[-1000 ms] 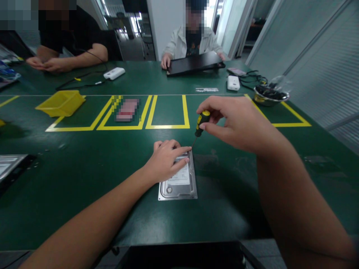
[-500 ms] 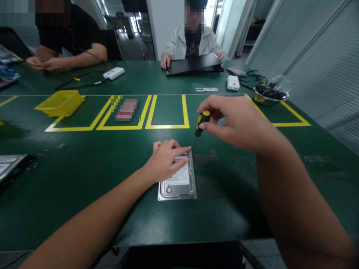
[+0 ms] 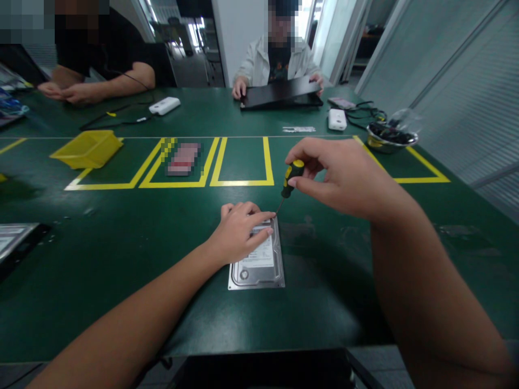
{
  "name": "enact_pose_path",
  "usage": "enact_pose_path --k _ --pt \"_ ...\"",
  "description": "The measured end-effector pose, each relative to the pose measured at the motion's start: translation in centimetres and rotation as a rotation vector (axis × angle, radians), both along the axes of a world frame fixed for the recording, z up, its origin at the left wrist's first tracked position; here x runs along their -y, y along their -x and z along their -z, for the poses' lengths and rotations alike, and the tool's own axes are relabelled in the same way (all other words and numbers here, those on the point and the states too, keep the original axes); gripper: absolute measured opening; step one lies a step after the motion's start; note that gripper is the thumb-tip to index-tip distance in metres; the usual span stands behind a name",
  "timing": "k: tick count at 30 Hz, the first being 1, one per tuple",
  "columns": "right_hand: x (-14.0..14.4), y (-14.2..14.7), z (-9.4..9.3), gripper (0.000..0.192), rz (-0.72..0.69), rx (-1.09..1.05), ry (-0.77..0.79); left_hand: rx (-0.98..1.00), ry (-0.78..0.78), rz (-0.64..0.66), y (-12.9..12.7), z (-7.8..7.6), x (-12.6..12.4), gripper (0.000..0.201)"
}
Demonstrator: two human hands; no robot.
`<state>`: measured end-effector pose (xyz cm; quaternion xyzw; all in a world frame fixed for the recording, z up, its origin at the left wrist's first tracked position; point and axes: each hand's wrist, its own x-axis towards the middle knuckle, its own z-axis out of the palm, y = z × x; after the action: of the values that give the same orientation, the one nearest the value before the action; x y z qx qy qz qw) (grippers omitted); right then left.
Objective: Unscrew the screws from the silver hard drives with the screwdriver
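The left hand [image 3: 239, 229] lay flat, pinning the hard drive [image 3: 259, 262] to the green table [image 3: 121, 243]. The right hand [image 3: 340, 175] pinched a screwdriver [image 3: 290, 181], its tip at the drive's far corner. A tilted driver might slip off the screw. The yellow bin [image 3: 87, 148] appeared empty; the metal bowl [image 3: 391, 138] held dark items, possibly screws.

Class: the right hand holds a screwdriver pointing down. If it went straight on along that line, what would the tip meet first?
Most likely the hard drive's far right corner, beside the left hand's fingertips; depth is uncertain.
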<state>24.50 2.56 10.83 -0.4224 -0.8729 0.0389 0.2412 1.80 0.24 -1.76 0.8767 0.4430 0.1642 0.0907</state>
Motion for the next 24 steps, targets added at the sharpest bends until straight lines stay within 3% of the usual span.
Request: enact_pose_path --k 24 --pt "-0.02 -0.28 -0.25 0.02 0.011 0.008 -0.001 0.017 0.001 -0.002 0.05 0.25 -0.04 0.04"
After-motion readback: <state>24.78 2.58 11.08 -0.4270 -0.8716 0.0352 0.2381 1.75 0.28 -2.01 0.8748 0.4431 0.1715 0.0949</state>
